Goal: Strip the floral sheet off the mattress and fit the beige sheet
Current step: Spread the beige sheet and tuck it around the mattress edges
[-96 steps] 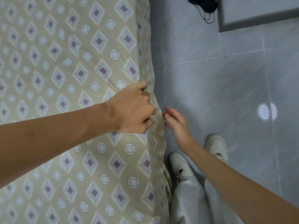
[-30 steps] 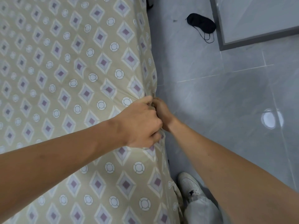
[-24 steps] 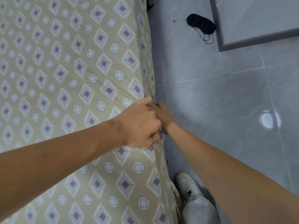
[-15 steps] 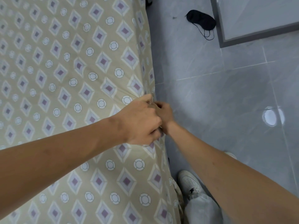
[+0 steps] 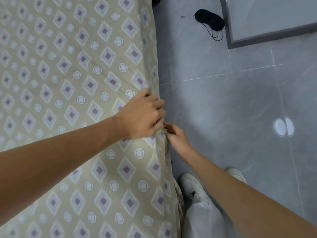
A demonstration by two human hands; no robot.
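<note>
The beige sheet (image 5: 72, 79), printed with purple diamonds and white rings, covers the mattress across the left of the view. At the mattress's right edge my left hand (image 5: 144, 115) grips a bunch of this sheet, fingers curled over the edge. Just below it, on the mattress side, my right hand (image 5: 175, 136) pinches the sheet's hanging edge with its fingertips. The mattress itself is hidden under the cloth. No floral sheet shows.
Grey tiled floor (image 5: 240, 100) runs along the right of the bed. A black eye mask (image 5: 210, 21) lies on it near a grey-framed panel (image 5: 267, 36) at top right. My white shoes (image 5: 193, 188) and light trousers stand against the bed side at the bottom.
My right hand has slid down from beside my left hand's knuckles to just below it along the sheet's edge. My left hand keeps its grip at the mattress edge.
</note>
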